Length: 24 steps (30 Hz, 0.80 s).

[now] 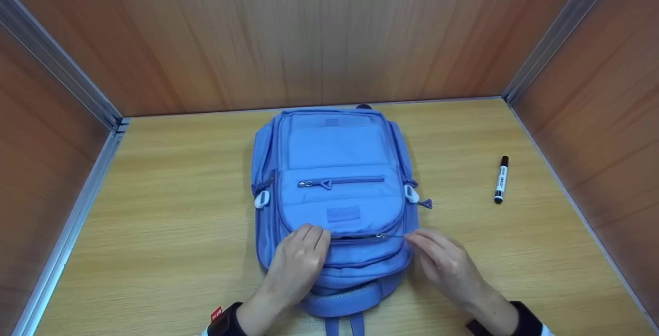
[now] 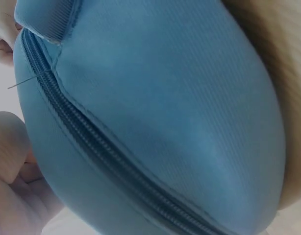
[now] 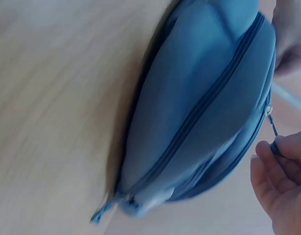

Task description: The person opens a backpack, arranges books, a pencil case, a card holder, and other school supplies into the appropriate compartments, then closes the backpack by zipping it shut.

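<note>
A blue backpack [image 1: 340,145] lies on its back on the table, with its top handle [image 1: 342,302] toward the person. My left hand [image 1: 301,259] grips the fabric beside the left part of the front pocket's zipper [image 1: 355,240], its fingers bent over the edge. At the right end of that zipper, my right hand [image 1: 448,264] pinches the zipper pull [image 3: 274,147] between thumb and fingertips. The pull's cord is stretched out to the right from the metal slider [image 3: 268,110]. A dark gap shows along the zipper left of the slider. My left fingertips are hidden in the head view.
A black-and-white marker [image 1: 501,179] lies on the wooden table [image 1: 170,212] to the right of the backpack. Wood panels with metal edge strips close off the back, left and right sides. Another zipper pull [image 1: 426,204] sticks out from the bag's right side.
</note>
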Available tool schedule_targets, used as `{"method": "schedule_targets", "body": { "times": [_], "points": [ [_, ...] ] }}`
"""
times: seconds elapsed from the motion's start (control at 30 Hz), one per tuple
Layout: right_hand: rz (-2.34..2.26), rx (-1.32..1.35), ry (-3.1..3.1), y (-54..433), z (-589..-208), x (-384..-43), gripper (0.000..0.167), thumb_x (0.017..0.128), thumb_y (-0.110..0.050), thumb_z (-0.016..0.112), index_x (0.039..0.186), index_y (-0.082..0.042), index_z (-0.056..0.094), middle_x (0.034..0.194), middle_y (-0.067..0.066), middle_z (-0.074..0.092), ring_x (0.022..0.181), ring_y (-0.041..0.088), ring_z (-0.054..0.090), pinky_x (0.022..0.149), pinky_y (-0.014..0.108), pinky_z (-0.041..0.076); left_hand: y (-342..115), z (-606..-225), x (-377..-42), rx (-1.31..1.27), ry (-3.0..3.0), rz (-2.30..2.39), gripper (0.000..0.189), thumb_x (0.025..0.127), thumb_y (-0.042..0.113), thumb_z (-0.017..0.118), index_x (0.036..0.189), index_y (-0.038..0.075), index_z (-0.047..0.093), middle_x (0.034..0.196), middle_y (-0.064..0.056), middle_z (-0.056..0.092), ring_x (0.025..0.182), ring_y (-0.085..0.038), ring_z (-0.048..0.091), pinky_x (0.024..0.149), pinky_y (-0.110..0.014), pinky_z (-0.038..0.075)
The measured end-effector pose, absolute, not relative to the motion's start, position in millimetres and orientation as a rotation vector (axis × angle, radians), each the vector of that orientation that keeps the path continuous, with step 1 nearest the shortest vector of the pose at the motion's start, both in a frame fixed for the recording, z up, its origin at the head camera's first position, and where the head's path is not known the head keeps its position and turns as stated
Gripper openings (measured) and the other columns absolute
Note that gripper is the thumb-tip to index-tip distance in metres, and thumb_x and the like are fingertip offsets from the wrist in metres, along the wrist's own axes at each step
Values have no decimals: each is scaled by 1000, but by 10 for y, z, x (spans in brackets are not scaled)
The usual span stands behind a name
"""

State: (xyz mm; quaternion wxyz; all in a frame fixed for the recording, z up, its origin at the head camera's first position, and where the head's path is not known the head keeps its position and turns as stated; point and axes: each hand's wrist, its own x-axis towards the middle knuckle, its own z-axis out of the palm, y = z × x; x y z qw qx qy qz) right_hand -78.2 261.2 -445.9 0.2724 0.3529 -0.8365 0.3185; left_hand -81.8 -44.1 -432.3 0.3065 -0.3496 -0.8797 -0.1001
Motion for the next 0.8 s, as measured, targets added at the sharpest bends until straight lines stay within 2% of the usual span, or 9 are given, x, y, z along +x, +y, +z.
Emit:
{"method": "schedule_targets", "body": {
  "times": [0.1, 0.33, 0.43, 0.57, 0.67, 0.8],
  "points": [
    [839, 905, -2260, 2733, -4453, -883, 38, 73, 18, 76, 107, 2, 76, 102, 12, 73, 86, 26, 73, 84, 17, 57, -442, -4319, -816, -914, -2320, -272, 26, 94, -3, 44, 98, -2, 70, 89, -12, 69, 81, -23, 67, 71, -30, 62],
    [786, 835, -2330, 2956, -4467, -1172, 35, 75, 21, 79, 105, 3, 76, 101, 13, 74, 87, 27, 74, 86, 12, 55, -446, -4321, -810, -902, -2296, -285, 26, 96, -3, 44, 97, -2, 69, 89, -11, 68, 81, -23, 67, 71, -30, 62],
    [781, 842, -2301, 3001, -4485, -1339, 36, 73, 22, 81, 103, 3, 76, 99, 10, 74, 85, 24, 74, 84, 14, 56, -446, -4319, -813, -912, -2271, -303, 21, 94, -6, 49, 97, -3, 70, 89, -11, 68, 81, -22, 67, 71, -30, 62],
    [784, 852, -2304, 3023, -4501, -1579, 31, 77, 21, 79, 102, 3, 76, 97, 9, 74, 83, 23, 74, 82, 13, 56, -452, -4307, -811, -921, -2250, -323, 16, 90, -9, 55, 97, -4, 69, 90, -11, 68, 81, -22, 67, 70, -30, 62],
    [789, 846, -2329, 3015, -4502, -1755, 27, 80, 20, 77, 102, 4, 75, 97, 12, 74, 85, 25, 74, 84, 11, 54, -457, -4301, -807, -917, -2251, -323, 17, 91, -7, 54, 97, -3, 69, 90, -11, 68, 81, -21, 67, 71, -29, 62],
    [808, 840, -2346, 2968, -4493, -1962, 22, 85, 16, 75, 103, 4, 75, 97, 13, 74, 87, 26, 74, 84, 17, 57, -466, -4298, -800, -916, -2255, -335, 16, 90, -8, 55, 97, -4, 69, 90, -11, 68, 81, -22, 67, 71, -30, 62]
  ]
}}
